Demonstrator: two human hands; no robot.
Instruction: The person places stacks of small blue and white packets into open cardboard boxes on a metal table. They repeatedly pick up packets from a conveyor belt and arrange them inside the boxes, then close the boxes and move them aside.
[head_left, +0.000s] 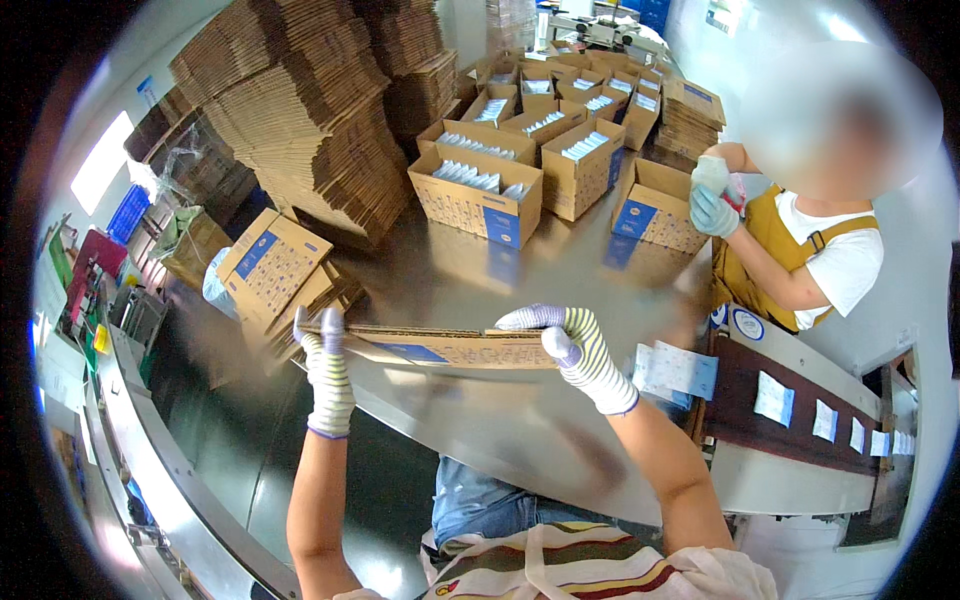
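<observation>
Between my two hands, level above the metal table, is a flattened cardboard box (470, 350), brown with a blue printed panel. My left hand (327, 370), in a striped glove, grips its left end. At the right end, my right hand (585, 350), in a matching glove with purple fingertips, pinches the edge between thumb and fingers. Left of the held box, more flat boxes (275, 262) lie in a slanted pile. Beyond my hands stand open cartons (470, 205) filled with white packets.
Tall stacks of flattened cardboard (300, 110) rise at the back left. A co-worker (800, 250) in mustard overalls stands at the right, gloved hands together beside an open carton (660, 205). A conveyor belt (740, 390) carries packets (773, 398); several packets (675, 370) lie heaped at its end.
</observation>
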